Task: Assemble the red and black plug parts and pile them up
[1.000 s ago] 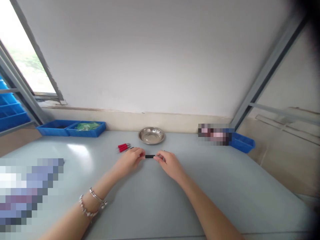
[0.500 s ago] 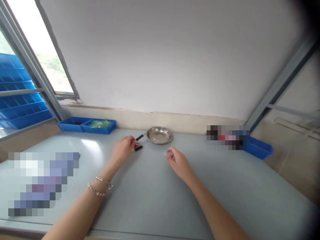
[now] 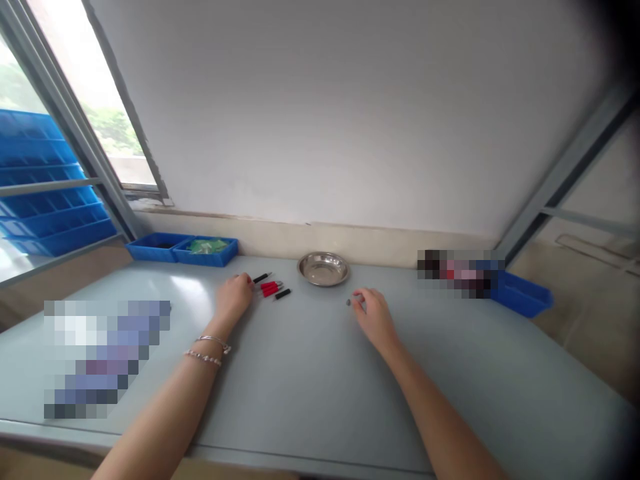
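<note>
My left hand (image 3: 234, 297) rests on the grey table (image 3: 310, 373) with its fingers curled, and I see nothing in it. A spot of red shows at its fingertips. Just right of it lie two small red-handled parts (image 3: 271, 288), a thin black rod (image 3: 261, 277) and a short black piece (image 3: 283, 293). My right hand (image 3: 374, 315) lies further right, its fingers pinched on a tiny grey part (image 3: 349, 302) at the fingertips. A round steel dish (image 3: 323, 268) stands behind, between the hands.
Two blue trays (image 3: 183, 248) stand at the back left by the window, one holding green items. Another blue tray (image 3: 523, 293) sits at the back right. A wall runs along the table's far edge. Blue crates (image 3: 45, 193) are stacked outside on the left.
Both hands held the short black piece between them. They parted; my left hand laid it by the red parts and drew back left. My right hand moved right with the grey part.
</note>
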`<state>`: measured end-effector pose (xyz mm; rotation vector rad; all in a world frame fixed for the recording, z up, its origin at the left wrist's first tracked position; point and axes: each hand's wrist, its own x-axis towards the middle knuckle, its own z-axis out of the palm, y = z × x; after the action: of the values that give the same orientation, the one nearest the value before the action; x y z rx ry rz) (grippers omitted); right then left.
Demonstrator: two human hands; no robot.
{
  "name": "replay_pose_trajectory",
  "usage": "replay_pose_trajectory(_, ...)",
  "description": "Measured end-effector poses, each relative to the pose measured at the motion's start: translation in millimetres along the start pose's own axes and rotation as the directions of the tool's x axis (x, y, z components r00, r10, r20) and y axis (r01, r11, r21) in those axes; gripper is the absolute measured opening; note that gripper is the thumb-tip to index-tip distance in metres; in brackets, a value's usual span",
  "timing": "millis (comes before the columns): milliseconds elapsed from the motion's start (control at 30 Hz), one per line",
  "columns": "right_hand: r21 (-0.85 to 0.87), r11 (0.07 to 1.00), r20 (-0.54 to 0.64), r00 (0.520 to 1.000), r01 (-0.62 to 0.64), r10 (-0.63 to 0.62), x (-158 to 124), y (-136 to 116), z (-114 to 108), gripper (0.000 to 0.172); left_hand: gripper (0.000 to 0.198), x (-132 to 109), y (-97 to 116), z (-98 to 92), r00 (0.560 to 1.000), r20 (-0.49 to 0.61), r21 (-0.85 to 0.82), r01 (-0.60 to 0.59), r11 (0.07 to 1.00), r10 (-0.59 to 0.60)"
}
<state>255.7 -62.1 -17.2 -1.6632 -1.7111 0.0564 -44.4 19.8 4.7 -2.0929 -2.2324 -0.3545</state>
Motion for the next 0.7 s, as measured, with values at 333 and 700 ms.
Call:
replay_pose_trajectory(333, -0.253, 0.967, 0.073, 0.997, 0.013, 0.006, -0.2, 7.5, 9.1, 0.020, 0.026, 2.2, -4.2, 6.1, 0.997, 0.033, -0.030, -0.063, 0.998, 0.064)
replay_pose_trajectory(700, -0.286, 0.956, 0.096, 0.995, 0.057, -0.031, 0.9, 7.1, 13.4, 0.014, 0.023, 3.4, 0.0, 4.7, 0.996, 0.083, -0.058, -0.018, 0.998, 0.023)
